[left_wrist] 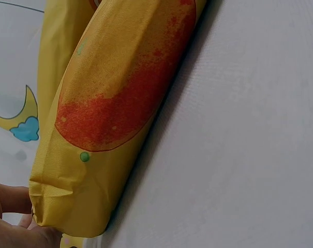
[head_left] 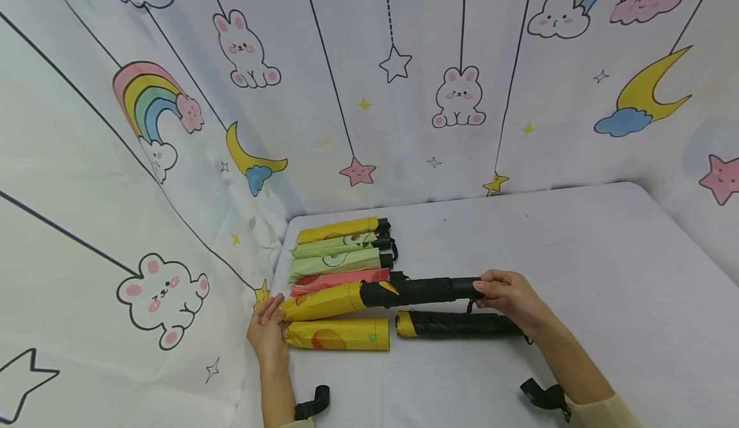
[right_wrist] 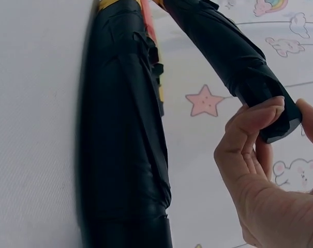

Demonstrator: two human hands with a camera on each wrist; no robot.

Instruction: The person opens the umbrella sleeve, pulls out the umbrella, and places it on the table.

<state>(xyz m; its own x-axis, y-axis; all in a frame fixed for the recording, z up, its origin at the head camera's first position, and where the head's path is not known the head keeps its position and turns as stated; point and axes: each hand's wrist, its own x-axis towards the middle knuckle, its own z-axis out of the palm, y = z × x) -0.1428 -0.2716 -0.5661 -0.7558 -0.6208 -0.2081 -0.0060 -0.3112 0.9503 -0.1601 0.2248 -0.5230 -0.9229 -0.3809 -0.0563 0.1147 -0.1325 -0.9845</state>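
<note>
A black folding umbrella sits partly inside a yellow sleeve, slanting slightly up to the right. My right hand pinches the end of its black handle between thumb and fingers. At the other end, my left hand holds the sleeve's tip; in the left wrist view its fingers are partly hidden by a second sleeve. That second yellow sleeve, with an orange-red round print, lies just in front on the table. Right of it lies another black folding umbrella with a yellow edge, below my right hand.
Behind the held umbrella, sleeved umbrellas lie in a row: a red one, two light green ones, the nearer and the farther, and a yellow one at the back. A printed cloth hangs behind the white table.
</note>
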